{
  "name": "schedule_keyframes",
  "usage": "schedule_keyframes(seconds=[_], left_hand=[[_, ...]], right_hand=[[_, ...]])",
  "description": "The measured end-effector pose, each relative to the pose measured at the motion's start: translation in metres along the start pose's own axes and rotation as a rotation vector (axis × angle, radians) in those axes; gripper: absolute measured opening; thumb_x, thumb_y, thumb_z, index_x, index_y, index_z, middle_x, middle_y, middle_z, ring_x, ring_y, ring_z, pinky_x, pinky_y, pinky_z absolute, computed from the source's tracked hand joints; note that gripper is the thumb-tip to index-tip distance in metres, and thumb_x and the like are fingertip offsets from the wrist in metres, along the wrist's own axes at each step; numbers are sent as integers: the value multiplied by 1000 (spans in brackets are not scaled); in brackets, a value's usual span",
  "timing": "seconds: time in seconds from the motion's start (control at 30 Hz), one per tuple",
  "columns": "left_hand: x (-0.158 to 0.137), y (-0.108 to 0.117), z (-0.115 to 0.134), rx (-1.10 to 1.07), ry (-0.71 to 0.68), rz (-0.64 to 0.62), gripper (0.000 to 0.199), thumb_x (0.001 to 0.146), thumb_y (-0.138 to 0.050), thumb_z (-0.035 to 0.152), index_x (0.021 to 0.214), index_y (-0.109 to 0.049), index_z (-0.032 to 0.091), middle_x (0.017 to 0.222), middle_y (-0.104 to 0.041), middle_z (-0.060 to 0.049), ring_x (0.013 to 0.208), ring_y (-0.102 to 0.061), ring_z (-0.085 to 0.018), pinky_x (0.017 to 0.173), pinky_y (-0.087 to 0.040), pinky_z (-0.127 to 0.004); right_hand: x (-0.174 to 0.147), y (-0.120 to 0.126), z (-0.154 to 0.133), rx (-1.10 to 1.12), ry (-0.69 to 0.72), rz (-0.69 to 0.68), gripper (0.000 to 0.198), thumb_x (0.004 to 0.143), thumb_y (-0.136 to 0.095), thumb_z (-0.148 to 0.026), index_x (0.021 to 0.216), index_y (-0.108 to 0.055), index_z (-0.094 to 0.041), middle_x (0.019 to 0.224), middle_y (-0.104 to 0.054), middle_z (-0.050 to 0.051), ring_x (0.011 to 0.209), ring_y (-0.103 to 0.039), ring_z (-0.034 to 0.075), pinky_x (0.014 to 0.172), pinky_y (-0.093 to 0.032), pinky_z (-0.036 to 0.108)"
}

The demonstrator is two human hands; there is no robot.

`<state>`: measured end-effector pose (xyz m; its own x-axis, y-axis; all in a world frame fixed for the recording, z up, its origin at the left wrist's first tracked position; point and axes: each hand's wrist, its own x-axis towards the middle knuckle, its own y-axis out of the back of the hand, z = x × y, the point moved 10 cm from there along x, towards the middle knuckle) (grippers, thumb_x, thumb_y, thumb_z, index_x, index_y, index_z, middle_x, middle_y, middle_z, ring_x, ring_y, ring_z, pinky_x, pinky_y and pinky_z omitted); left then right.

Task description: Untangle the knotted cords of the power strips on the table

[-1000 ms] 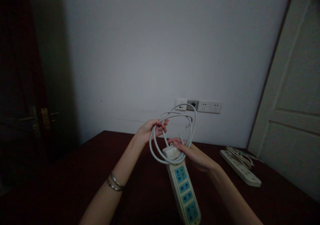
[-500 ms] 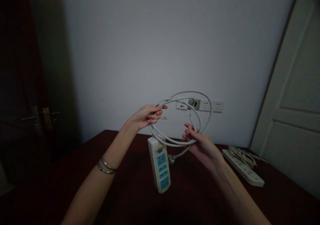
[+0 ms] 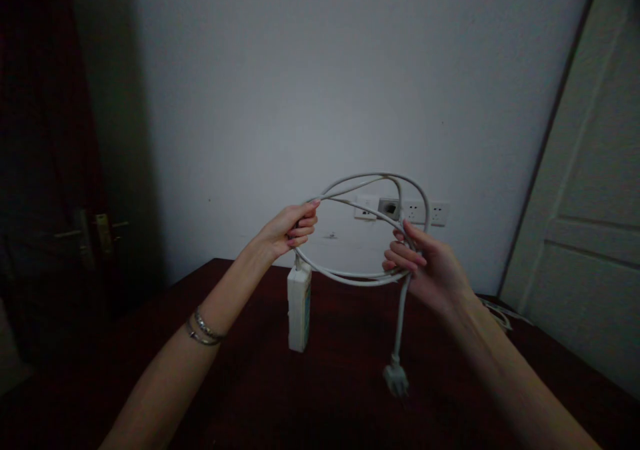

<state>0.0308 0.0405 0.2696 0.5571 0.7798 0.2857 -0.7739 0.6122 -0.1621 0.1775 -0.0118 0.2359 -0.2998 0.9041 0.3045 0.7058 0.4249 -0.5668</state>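
Note:
Between my hands a white power cord (image 3: 356,279) is held up in loose loops. My left hand (image 3: 294,227) is closed round the left side of the coil. Below it hangs a white power strip (image 3: 299,309), turned edge-on so that only a sliver of its blue socket face shows. On the right side of the coil my right hand (image 3: 425,260) is closed, its fingers wrapped round the loops. From under that hand the cord's end drops straight down to a plug (image 3: 396,379), which hangs with its prongs downward above the dark red table (image 3: 345,343).
Wall sockets (image 3: 414,213) and a grey outlet (image 3: 389,209) sit on the wall behind the coil. Part of another white cord (image 3: 501,313) lies at the table's right, mostly behind my right forearm. A dark door stands left, a pale door (image 3: 575,263) right.
My right hand has moved right and up and closed round the loops. The plug has swung out to hang below it. The power strip has turned from face-on to edge-on.

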Motion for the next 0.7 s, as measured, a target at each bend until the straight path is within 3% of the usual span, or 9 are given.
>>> schedule_keyframes(seconds=[0.1, 0.17, 0.33, 0.53, 0.63, 0.7], left_hand=[[-3, 1, 3, -20, -39, 5, 30, 84, -55, 32, 62, -41, 16, 42, -25, 11, 29, -12, 0, 25, -12, -12], [-5, 1, 5, -10, -44, 4, 26, 86, -52, 32, 66, -46, 15, 39, -22, 12, 28, -10, -1, 25, -12, -11], [-9, -3, 4, 37, 38, -36, 28, 88, -48, 35, 69, -52, 15, 38, -19, 11, 29, -10, -2, 25, -12, -12], [-14, -9, 2, 72, 131, -84, 27, 87, -50, 34, 69, -56, 14, 40, -18, 10, 30, -10, -1, 26, -10, -12], [-15, -11, 2, 99, 149, -92, 26, 85, -52, 33, 69, -57, 14, 40, -18, 9, 31, -10, -1, 27, -10, -12], [-14, -10, 3, 93, 144, -84, 25, 85, -53, 33, 69, -57, 14, 40, -18, 9, 31, -9, -1, 27, -10, -12]], right_hand=[[-4, -8, -7, -42, 17, -72, 16, 72, -63, -20, 61, -52, -15, 48, -28, -6, 41, -26, 3, 39, -30, 14], [-6, -16, -8, -111, -28, -144, 5, 71, -61, -19, 72, -58, -15, 51, -31, -7, 39, -24, 2, 41, -32, 15], [-4, -26, -15, -305, -143, -239, 44, 75, -52, -57, 99, -62, -21, 44, -31, -9, 36, -22, 4, 62, -48, 36], [-4, -37, -22, -404, -174, -283, 63, 59, -50, -78, 70, -59, -16, 48, -39, -4, 46, -41, 10, 72, -48, 43], [-5, -39, -21, -362, -209, -216, 52, 70, -50, -68, 57, -49, -17, 50, -37, -3, 46, -39, 9, 63, -48, 34], [-6, -41, -21, -317, -231, -170, 45, 77, -47, -57, 59, -50, -16, 51, -37, -2, 43, -34, 7, 52, -44, 27]])
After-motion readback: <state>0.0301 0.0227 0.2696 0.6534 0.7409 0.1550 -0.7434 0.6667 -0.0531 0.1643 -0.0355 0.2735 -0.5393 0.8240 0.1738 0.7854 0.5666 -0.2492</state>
